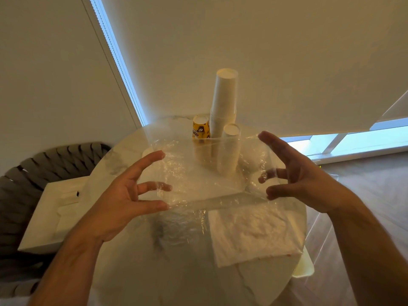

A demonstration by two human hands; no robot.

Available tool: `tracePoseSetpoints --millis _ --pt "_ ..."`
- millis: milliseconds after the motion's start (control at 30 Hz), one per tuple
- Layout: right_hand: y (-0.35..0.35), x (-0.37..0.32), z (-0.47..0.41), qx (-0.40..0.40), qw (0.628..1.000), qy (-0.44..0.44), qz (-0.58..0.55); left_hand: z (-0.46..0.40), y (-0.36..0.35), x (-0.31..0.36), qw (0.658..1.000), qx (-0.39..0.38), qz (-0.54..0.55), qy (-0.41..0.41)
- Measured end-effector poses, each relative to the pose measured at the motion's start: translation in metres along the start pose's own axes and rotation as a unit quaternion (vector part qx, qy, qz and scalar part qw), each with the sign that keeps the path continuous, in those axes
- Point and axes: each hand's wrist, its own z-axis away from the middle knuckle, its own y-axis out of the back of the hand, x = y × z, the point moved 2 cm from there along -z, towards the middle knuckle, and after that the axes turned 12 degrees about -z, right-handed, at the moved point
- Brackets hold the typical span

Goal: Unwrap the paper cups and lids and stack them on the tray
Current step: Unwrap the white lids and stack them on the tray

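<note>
Fingers spread, stretching clear wrap

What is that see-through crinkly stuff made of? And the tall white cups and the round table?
The clear crinkled sheet stretched between both hands looks like thin plastic film: it is see-through, wrinkled and glints. The tall stack of white upside-down cups looks like matte paper, with no shine and rolled rims. The round pale tabletop looks like polished marble, smooth with grey veins, though it could be an imitation.
</note>
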Motion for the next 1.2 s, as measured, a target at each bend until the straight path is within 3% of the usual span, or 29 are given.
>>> tracePoseSetpoints --millis 233,467,733,800,1200 --pt "0.004 -0.006 0.005 0.012 1.0 0.004 -0.008 0.003 0.008 -0.005 0.999 -0.033 0.004 0.022" --pt "-0.001 -0.008 0.005 0.002 1.0 -0.018 0.019 0.008 0.007 -0.014 0.992 -0.116 0.041 0.024" --pt "-0.002 -0.006 0.007 -0.041 0.998 -0.042 0.016 -0.004 -0.005 -0.018 0.992 0.003 0.105 0.064" --pt "-0.002 -0.005 0.008 -0.044 0.998 -0.049 0.007 -0.007 -0.008 -0.019 0.989 0.003 0.133 0.06" --pt "0.006 0.0 0.02 -0.028 0.998 -0.058 0.026 -0.01 -0.017 -0.011 0.997 0.011 0.071 0.018"
